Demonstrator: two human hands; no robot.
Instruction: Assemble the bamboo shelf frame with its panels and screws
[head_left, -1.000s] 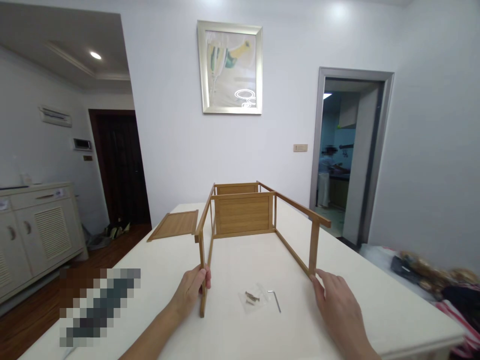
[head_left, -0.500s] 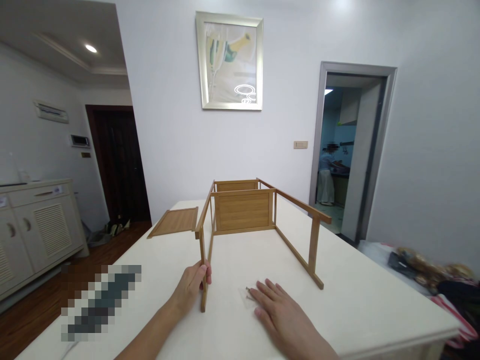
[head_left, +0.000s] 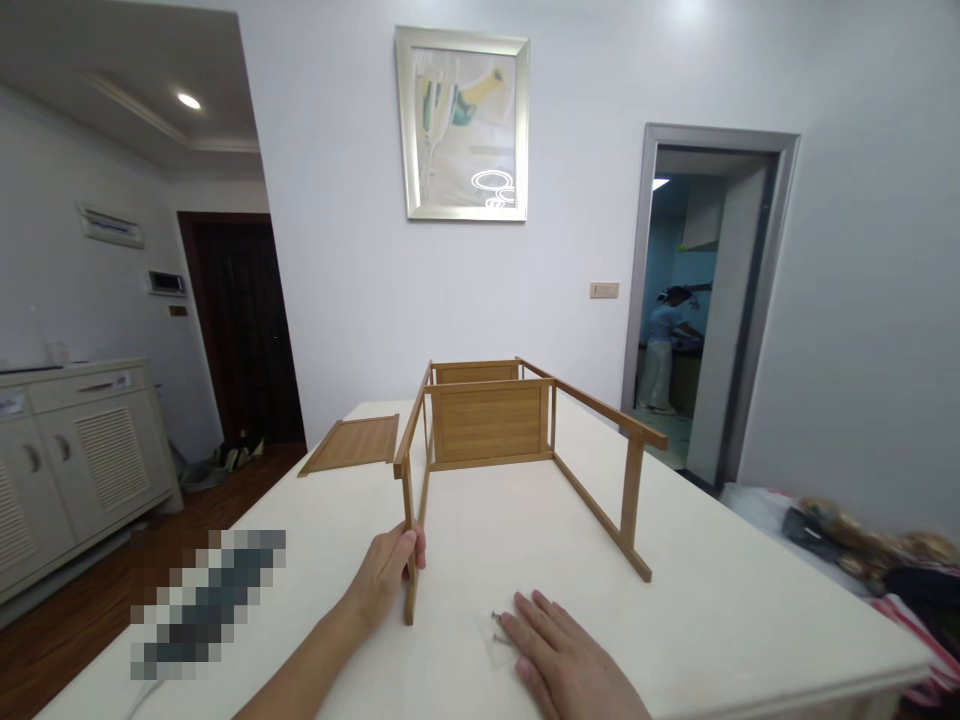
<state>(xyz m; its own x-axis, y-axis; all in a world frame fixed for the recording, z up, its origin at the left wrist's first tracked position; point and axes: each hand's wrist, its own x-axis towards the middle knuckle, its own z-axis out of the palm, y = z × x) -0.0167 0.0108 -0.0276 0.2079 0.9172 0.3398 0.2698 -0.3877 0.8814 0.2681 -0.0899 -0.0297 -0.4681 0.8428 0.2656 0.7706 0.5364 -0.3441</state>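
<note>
Shifted away from the lower right rail (head_left: 600, 508) of the wooden frame (head_left: 632, 490), the right hand (head_left: 574, 660) has been brought in to the small plastic bag (head_left: 491, 652), and the hex key seen beside it earlier is now lost from view, perhaps covered by the palm. It's laid palm down, fingers stretched out rather than curled, over the bag's right side; whether anything is pinned beneath can't be told. A few screws (head_left: 497, 638) are left showing, right by the fingertips and on their left. The bag is set between the two hands, with the right clearly the nearer; how the screws' long axes are turned is too small to be read surely.

Over on the left, the frame's near upright is gripped low down by the left hand (head_left: 386, 570), fingers wrapped round it. The frame itself is rested on the table (head_left: 720, 590), its long rails run away from the person, its open end turned towards the hands, and the bag is placed just in front of that opening. Beyond the left hand, a loose panel (head_left: 356, 443) is laid flat, beside the frame.
</note>
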